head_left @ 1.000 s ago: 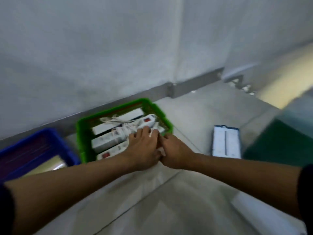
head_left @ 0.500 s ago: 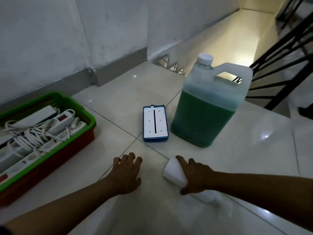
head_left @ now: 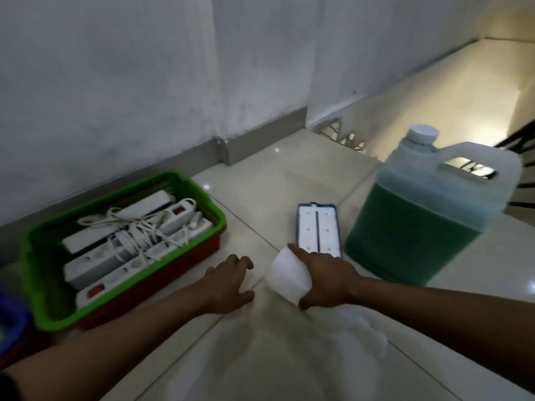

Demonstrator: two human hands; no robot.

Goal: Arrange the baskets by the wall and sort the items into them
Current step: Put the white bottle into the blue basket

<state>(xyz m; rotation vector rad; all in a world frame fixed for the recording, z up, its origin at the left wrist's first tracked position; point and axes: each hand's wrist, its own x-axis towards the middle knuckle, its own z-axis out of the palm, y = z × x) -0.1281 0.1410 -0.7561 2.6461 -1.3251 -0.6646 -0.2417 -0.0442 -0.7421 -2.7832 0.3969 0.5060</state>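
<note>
Right hand (head_left: 327, 280) grip clamps smooth white block (head_left: 288, 274); left hand (head_left: 228, 285) spread apart.

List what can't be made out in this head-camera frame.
- White object held by the right hand: blurred, partly covered by fingers; identity unclear.
- Blue basket: cut off by the left edge; contents unseen.
- Red basket under the green basket: interior hidden.
- Jug label: none readable.

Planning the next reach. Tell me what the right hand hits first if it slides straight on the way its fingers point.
Likely the blue-framed white block: the right hand, closed on a white object, points up-left toward its near end. Depth is unclear.
</note>
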